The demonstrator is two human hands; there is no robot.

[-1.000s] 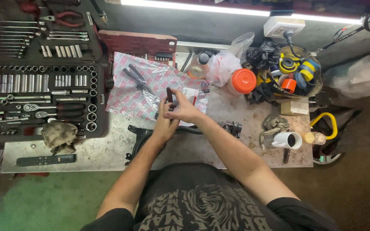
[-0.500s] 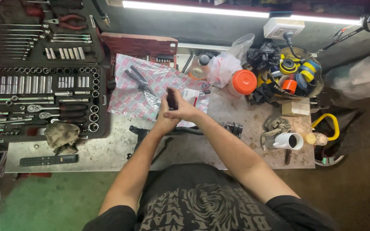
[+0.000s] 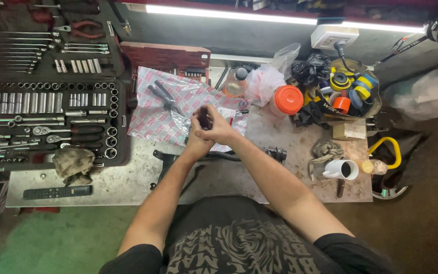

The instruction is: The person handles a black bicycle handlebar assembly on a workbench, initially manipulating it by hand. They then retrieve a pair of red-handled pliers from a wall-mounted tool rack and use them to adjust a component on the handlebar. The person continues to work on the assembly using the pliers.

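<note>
Looking down from the head camera, I see both hands meet above the worktop (image 3: 128, 185), closed together on a small dark part (image 3: 205, 117): the left hand (image 3: 197, 144) cups from below, the right hand (image 3: 218, 129) wraps over it. It seems rigid, light and possibly greasy, so I'd pinch its sides with my fingertips. Pliers (image 3: 166, 99) lie on a patterned plastic bag (image 3: 153, 119) just beyond; a socket set (image 3: 41, 114) sits further left.
</note>
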